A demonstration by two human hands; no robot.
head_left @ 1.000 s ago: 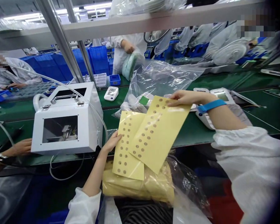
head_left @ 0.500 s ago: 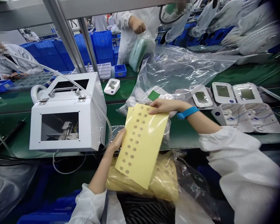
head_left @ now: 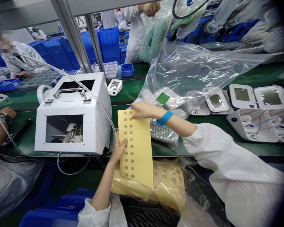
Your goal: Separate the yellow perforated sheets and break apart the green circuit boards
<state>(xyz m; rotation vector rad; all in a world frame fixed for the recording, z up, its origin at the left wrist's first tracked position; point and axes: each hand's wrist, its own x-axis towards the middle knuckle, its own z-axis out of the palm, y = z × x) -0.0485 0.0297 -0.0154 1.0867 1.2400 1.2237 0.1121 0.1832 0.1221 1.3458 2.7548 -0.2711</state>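
1. The left hand [head_left: 118,149] has its grip closed on the left edge of the yellow sheet [head_left: 140,142]; the thumb lies on the face, close to the left column of spots; whether this is one sheet or several together, I cannot tell.
2. The right hand [head_left: 144,110] has its grip closed at the top edge of the same sheet; its fingertips press near the upper spots; a blue band [head_left: 164,118] is around this wrist.
3. The sheet stands nearly upright in the view, between the two hands and over the front edge of the green desk [head_left: 132,101]; it carries two columns of round grey spots along its left side; its lower end overlaps the yellow bundle [head_left: 169,183], which is wrapped in clear plastic at the person's lap.
4. At the left of the sheet stands the white machine [head_left: 66,108], with a dark window [head_left: 64,128] in front; behind its right corner lies a small white device [head_left: 115,86] with a screen.
5. Beyond the right hand spreads a large clear bag [head_left: 191,69], with a green label [head_left: 163,98] near it; farther right there are open white casings [head_left: 251,126] with wires.
6. Across the desk, a co-worker's hand [head_left: 150,8] holds a bag of greenish pieces [head_left: 153,37]; another person's hand [head_left: 8,112] rests at far left.
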